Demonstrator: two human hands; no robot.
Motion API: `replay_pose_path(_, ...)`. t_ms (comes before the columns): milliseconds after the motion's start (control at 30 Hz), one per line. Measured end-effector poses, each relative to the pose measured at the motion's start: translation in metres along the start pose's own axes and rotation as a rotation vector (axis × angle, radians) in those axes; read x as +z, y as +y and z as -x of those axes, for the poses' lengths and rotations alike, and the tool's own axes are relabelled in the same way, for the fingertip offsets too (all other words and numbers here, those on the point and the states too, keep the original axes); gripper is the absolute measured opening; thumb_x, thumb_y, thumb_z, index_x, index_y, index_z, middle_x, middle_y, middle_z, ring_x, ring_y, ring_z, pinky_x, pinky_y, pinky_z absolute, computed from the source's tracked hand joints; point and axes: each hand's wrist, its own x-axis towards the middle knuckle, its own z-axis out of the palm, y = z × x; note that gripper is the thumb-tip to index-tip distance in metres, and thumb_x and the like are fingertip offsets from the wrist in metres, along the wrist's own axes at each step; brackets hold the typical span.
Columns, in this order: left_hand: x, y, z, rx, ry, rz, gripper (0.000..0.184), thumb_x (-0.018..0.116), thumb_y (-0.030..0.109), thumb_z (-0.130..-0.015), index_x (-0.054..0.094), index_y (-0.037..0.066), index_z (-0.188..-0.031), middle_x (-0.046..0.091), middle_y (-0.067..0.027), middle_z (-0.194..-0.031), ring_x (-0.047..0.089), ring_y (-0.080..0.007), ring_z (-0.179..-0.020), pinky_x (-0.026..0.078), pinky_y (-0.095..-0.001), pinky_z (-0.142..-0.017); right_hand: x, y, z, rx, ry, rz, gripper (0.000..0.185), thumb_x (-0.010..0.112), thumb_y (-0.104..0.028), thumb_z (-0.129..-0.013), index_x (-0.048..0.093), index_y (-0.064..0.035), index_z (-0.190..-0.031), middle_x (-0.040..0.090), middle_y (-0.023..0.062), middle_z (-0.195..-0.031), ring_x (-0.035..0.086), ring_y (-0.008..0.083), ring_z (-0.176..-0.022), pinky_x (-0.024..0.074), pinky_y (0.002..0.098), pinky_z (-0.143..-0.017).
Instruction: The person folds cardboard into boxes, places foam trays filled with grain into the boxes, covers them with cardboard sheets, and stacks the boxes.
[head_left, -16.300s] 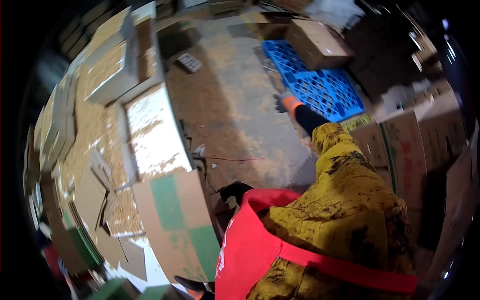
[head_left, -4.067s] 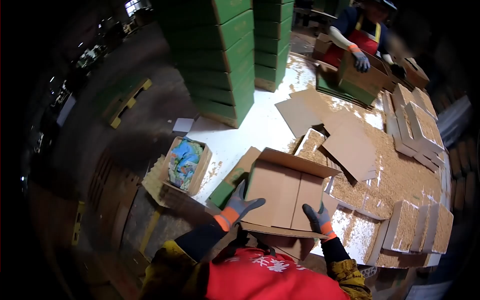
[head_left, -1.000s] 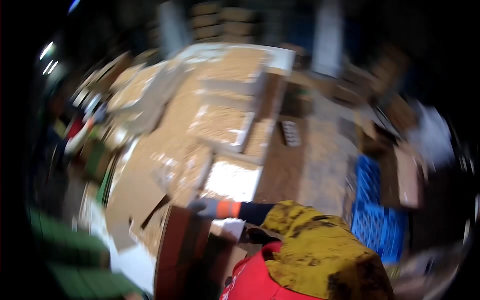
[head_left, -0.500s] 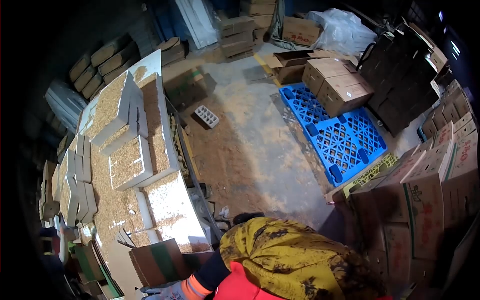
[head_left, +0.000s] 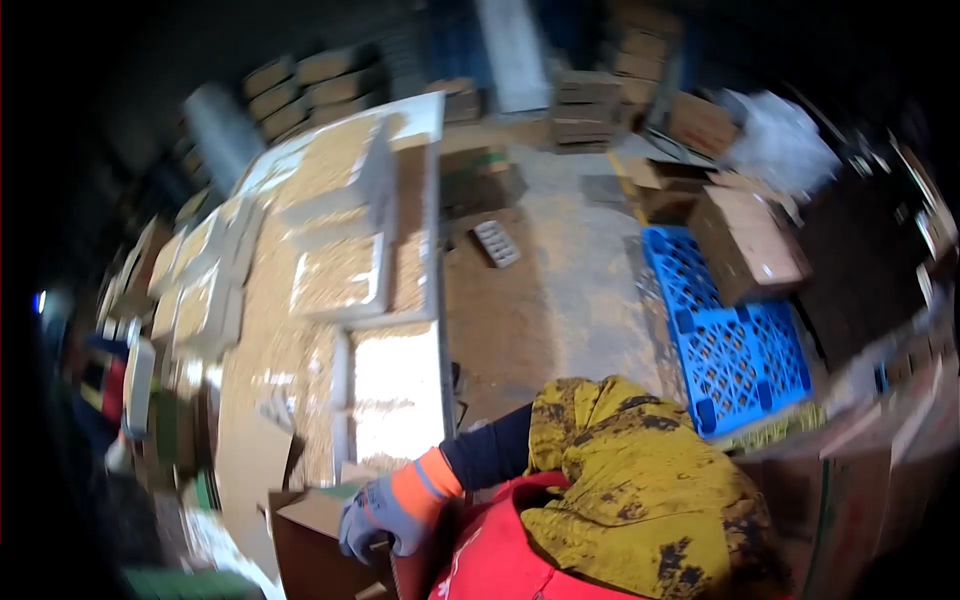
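Observation:
My right hand (head_left: pixel 395 510), in a grey glove with an orange cuff, has its fingers curled over the edge of an open brown cardboard box (head_left: pixel 318 510) at the bottom of the view. The box stands by the near end of the worktable, partly hidden by the hand and dark inside. Beyond it, white foam trays (head_left: pixel 340 272) filled with golden husk-like grain rest on the grain-covered table (head_left: pixel 400 385). My left hand does not show.
A co-worker (head_left: pixel 105 385) is at the far left. On the right, a blue plastic pallet (head_left: pixel 730 350) bears a cardboard box (head_left: pixel 745 240). Stacked cartons (head_left: pixel 860 500) stand at the lower right. A small white tray (head_left: pixel 495 244) lies on the floor.
The view has swung left, so the table and pallet appear further right. My right hand has come up from the bottom edge and its fingers are now curled over the box edge.

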Motion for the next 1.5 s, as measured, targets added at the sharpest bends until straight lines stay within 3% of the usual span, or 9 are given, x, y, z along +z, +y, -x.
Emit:
replay_pose_path(133,0.057,-0.042,-0.027,0.221,-0.471,-0.020,0.037,0.046,0.033,-0.094,0.060,0.001,-0.083,0.061,-0.0117,-0.076,0.060,-0.0197,-0.079,0.045,-0.0354,-0.068,0.023,0.064,-0.039,0.074,-0.383,-0.356,0.057,0.067,-0.018,-0.073,0.052,-0.0057,-0.127,0.064,0.0145,-0.107,0.060,0.0207,-0.095,0.0477,0.0338,-0.085)
replay_pose_path(233,0.012,-0.021,-0.029,-0.681,-0.347,1.198,0.032,0.047,0.029,-0.093,0.060,0.004,-0.107,0.062,-0.0163,-0.100,0.058,-0.0317,-0.096,0.046,-0.0354,-0.088,0.030,0.085,-0.042,0.459,0.054,-0.159,0.067,0.066,-0.015,-0.075,0.040,-0.0066,-0.136,0.061,0.0171,-0.112,0.061,0.0306,-0.099,0.0502,0.0368,-0.086)
replay_pose_path(300,0.045,-0.075,0.001,0.247,-0.077,0.096,0.036,0.048,0.035,-0.096,0.058,0.004,-0.113,0.063,-0.0089,-0.097,0.060,-0.0230,-0.095,0.046,-0.0353,-0.086,0.050,0.051,-0.050,0.338,-0.034,0.320,0.061,0.058,-0.012,-0.080,0.039,-0.0127,-0.138,0.050,0.0141,-0.128,0.054,0.0358,-0.108,0.0429,0.0421,-0.096)
replay_pose_path(567,0.042,0.028,0.020,-0.104,1.027,-0.302,0.045,0.052,0.029,-0.089,0.050,-0.001,-0.122,0.048,-0.0207,-0.123,0.043,-0.0375,-0.116,0.027,-0.0500,-0.105,0.005,0.032,-0.141,-0.182,0.020,0.631,0.062,0.064,-0.029,-0.079,0.044,-0.0016,-0.131,0.045,0.0191,-0.131,0.040,0.0384,-0.123,0.0310,0.0473,-0.104)
replay_pose_path(733,0.063,0.005,0.042,-0.959,0.478,-0.251,0.073,0.052,0.050,-0.088,0.034,-0.001,-0.137,0.055,-0.0274,-0.114,0.058,-0.0390,-0.099,0.048,-0.0440,-0.081,-0.002,0.026,-0.075,-0.157,-0.428,0.133,0.048,0.065,-0.027,-0.085,0.051,-0.0056,-0.125,0.053,0.0144,-0.125,0.050,0.0310,-0.115,0.0394,0.0436,-0.098)
replay_pose_path(967,0.015,0.061,0.032,-0.529,0.592,-0.400,0.051,0.058,0.043,-0.086,0.058,0.002,-0.116,0.063,-0.0184,-0.104,0.063,-0.0337,-0.082,0.049,-0.0330,-0.075,-0.002,0.159,-0.092,1.185,0.253,-0.858,0.050,0.055,-0.034,-0.093,0.046,-0.0077,-0.134,0.052,0.0144,-0.127,0.051,0.0164,-0.111,0.0445,0.0306,-0.092)
replay_pose_path(1133,0.048,-0.014,0.051,-0.207,1.410,0.900,0.031,0.051,0.024,-0.093,0.059,0.001,-0.112,0.063,-0.0091,-0.106,0.058,-0.0183,-0.094,0.046,-0.0334,-0.084,-0.045,0.101,-0.120,0.670,-0.030,-0.710,0.044,0.070,-0.034,-0.082,0.055,-0.0006,-0.107,0.064,0.0047,-0.087,0.062,0.0117,-0.079,0.0511,0.0256,-0.068)
replay_pose_path(1233,0.058,-0.040,0.086,-0.550,1.094,0.914,0.035,0.051,0.023,-0.093,0.054,0.000,-0.118,0.060,-0.0107,-0.110,0.057,-0.0196,-0.096,0.045,-0.0331,-0.085,-0.035,0.075,-0.105,-0.152,-0.044,-0.096,0.036,0.081,-0.014,-0.071,0.057,-0.0041,-0.095,0.059,0.0087,-0.094,0.060,0.0189,-0.078,0.0487,0.0310,-0.067)
replay_pose_path(1500,0.066,-0.073,0.097,-0.690,0.506,0.266,0.049,0.051,0.022,-0.093,0.040,-0.002,-0.135,0.054,-0.0150,-0.121,0.052,-0.0231,-0.100,0.041,-0.0321,-0.089,0.030,0.083,-0.004,-0.123,-0.432,-0.159,0.060,0.067,-0.014,-0.077,0.044,-0.0122,-0.132,0.041,0.0113,-0.136,0.046,0.0293,-0.117,0.0371,0.0385,-0.100)
